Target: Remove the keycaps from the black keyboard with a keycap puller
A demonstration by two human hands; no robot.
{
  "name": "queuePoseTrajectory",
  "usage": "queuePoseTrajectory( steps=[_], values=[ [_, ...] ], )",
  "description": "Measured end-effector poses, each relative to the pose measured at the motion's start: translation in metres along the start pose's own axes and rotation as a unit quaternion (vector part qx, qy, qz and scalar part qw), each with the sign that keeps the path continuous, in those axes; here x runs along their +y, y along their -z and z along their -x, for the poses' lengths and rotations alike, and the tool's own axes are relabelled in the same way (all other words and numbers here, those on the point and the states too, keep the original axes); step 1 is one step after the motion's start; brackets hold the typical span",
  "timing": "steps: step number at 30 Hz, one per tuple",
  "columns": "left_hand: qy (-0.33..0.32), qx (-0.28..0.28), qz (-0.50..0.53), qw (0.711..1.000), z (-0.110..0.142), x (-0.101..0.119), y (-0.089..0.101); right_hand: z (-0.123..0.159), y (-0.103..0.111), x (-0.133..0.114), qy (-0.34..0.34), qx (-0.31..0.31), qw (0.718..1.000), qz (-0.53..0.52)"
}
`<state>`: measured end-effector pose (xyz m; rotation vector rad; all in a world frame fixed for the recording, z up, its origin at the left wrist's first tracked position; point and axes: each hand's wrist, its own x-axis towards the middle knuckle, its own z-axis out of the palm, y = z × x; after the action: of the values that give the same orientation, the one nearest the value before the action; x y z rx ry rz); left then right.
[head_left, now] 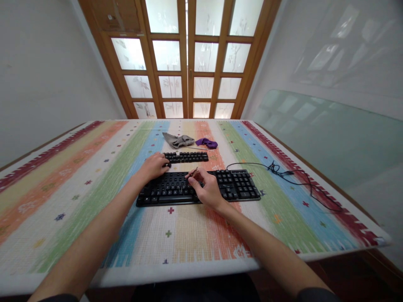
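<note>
Many loose keycaps (194, 159) look light and stiff, best pinched by opposite sides; the left hand (155, 166) curls beside them, grip unclear; the right hand (206, 187) pinches a thin object (193, 172).

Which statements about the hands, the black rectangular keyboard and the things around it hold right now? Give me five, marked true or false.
1. The black rectangular keyboard lies on the striped multicoloured tablecloth. True.
2. The crumpled grey cloth lies right of the crumpled purple cloth. False: it lies to the left.
3. The right hand is over the keyboard, its fingers pinching a small dark object. True.
4. The left hand is touching the purple cloth. False: it is at the left end of the loose black keycaps.
5. The thin black cable trails off to the keyboard's right. True.
</note>
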<state>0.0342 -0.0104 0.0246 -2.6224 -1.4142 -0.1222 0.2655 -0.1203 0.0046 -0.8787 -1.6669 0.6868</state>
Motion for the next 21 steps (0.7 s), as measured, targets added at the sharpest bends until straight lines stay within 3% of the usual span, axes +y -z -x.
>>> queuePoseTrajectory(
  steps=[8,21],
  values=[
    [-0.026,0.041,0.06,0.997,-0.0039,-0.0053,-0.0058,0.0008,-0.0003,0.0011,-0.013,-0.002,1.0,0.001],
    [-0.023,0.036,0.053,0.998,-0.0059,-0.0075,-0.0102,0.0005,-0.0006,-0.0017,-0.008,0.003,1.0,-0.004]
  ],
)
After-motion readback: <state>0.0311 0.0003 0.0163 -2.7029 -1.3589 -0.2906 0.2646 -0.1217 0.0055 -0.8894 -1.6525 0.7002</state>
